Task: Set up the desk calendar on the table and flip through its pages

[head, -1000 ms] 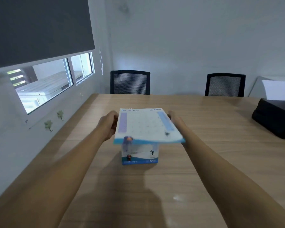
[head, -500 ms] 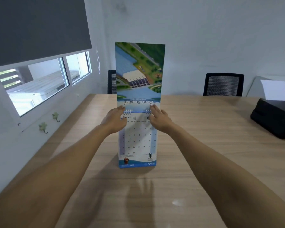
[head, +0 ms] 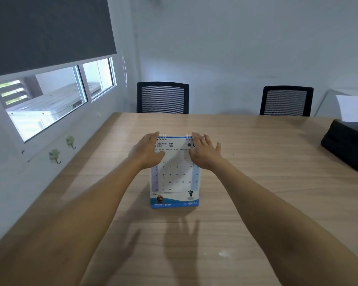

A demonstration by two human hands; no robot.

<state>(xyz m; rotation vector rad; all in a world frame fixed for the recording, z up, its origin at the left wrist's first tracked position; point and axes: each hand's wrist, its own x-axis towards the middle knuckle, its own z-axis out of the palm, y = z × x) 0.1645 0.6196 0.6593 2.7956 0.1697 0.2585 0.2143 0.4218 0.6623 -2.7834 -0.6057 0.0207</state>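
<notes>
The desk calendar (head: 175, 178) stands upright on the wooden table (head: 256, 182), spiral binding at the top, showing a June page with a blue band along the bottom. My left hand (head: 147, 152) hovers over its upper left corner with fingers spread and flat. My right hand (head: 204, 152) is over the upper right corner, fingers also spread. Neither hand grips a page; the palms cover parts of the top rows of dates.
Two black mesh chairs (head: 162, 98) (head: 286, 101) stand at the far edge. A black bag (head: 347, 145) lies at the right edge, white paper (head: 353, 108) behind it. The wall with a window (head: 50, 98) and small hooks (head: 54, 155) runs along the left side.
The lifted page with the picture went up and over the binding to the back. The June page now faces me, and both hands have let go and opened.
</notes>
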